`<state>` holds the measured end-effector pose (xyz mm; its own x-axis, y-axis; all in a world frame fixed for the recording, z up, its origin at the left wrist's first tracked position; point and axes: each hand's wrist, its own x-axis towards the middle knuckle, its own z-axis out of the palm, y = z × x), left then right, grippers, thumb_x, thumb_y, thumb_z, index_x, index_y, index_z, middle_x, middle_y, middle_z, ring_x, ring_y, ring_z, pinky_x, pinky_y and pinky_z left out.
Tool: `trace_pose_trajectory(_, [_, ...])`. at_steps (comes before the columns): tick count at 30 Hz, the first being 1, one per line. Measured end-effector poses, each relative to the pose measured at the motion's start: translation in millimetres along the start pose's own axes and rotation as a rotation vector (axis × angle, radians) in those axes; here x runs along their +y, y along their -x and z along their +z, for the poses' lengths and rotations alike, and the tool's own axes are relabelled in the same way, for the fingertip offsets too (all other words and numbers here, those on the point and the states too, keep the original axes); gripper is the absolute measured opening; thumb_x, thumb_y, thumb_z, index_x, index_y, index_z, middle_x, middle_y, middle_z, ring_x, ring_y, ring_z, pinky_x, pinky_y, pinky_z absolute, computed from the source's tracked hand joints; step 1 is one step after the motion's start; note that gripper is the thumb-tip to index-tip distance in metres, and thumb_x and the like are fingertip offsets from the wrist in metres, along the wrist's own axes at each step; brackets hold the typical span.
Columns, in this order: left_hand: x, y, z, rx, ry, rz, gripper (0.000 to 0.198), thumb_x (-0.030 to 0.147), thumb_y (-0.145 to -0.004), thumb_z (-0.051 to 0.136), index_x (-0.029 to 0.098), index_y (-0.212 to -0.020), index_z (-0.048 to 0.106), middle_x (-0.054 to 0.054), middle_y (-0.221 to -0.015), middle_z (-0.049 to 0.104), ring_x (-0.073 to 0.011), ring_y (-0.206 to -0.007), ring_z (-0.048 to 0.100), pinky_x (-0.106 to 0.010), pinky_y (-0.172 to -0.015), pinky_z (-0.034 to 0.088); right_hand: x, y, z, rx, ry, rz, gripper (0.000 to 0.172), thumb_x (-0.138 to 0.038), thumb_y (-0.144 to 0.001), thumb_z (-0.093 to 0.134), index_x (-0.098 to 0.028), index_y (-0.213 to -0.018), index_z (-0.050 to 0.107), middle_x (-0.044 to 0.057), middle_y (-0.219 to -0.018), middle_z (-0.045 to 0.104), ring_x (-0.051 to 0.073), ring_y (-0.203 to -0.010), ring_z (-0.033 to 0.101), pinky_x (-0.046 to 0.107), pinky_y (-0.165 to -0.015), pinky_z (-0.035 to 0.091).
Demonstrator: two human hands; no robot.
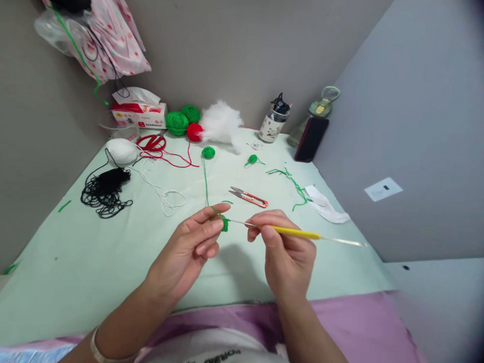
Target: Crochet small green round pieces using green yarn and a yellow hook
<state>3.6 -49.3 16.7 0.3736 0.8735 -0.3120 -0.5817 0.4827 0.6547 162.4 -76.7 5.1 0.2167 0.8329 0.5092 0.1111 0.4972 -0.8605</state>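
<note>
Between thumb and fingers, my left hand [194,235] pinches a small green crochet piece [225,225]. Green yarn runs over its raised index finger and back to a small green yarn ball [208,152]. My right hand [285,246] grips the yellow handle of a double-ended crochet hook [296,232] like a pen. The hook's thin metal tip reaches left to the green piece; whether it sits inside a loop is too small to tell. Just beyond the hands lie orange-handled thread snips [249,196], with a short green yarn scrap [227,202] beside them.
Black yarn [106,190], a white yarn ball [122,151] and red scissors [151,143] lie at left. Along the back are a tissue box [139,115], white stuffing [222,122], a pen jar [273,124] and a phone [311,140]. Green scraps [299,191] lie at right.
</note>
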Motion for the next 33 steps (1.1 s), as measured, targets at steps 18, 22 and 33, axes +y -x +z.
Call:
trace_pose_trajectory(18, [-4.0, 5.1, -6.9, 0.002, -0.254, 0.161, 0.025, 0.024, -0.084, 0.085, 0.028, -0.108, 0.085, 0.004, -0.087, 0.061, -0.0012, -0.051, 0.04, -0.019, -0.053, 0.054, 6.6, -1.3, 4.3, -0.07, -0.329, 0.275, 0.02, -0.033, -0.105, 0.061, -0.025, -0.095, 0.077, 0.001, -0.09, 0.077, 0.013, -0.074, 0.07, 0.028, -0.07, 0.059])
trace_pose_trajectory(22, [-6.9, 6.9, -13.1, 0.048, -0.363, 0.227, 0.025, 0.025, -0.088, 0.082, 0.031, -0.112, 0.084, 0.004, -0.083, 0.061, -0.0038, -0.058, 0.055, -0.018, -0.059, 0.052, 2.8, 6.8, 4.2, -0.096, -0.052, 0.043, 0.02, -0.021, -0.107, 0.055, -0.026, -0.106, 0.075, 0.002, -0.097, 0.077, 0.014, -0.08, 0.07, 0.03, -0.074, 0.058])
trace_pose_trajectory(33, [-6.4, 8.1, -16.8, 0.078, -0.474, 0.337, 0.029, 0.024, -0.087, 0.083, 0.034, -0.115, 0.083, 0.005, -0.084, 0.065, -0.0055, -0.061, 0.064, -0.019, -0.066, 0.056, 4.5, 8.1, 9.1, -0.149, 0.206, -0.311, 0.028, -0.005, -0.102, 0.052, -0.022, -0.116, 0.069, 0.007, -0.099, 0.076, 0.02, -0.09, 0.072, 0.035, -0.076, 0.06])
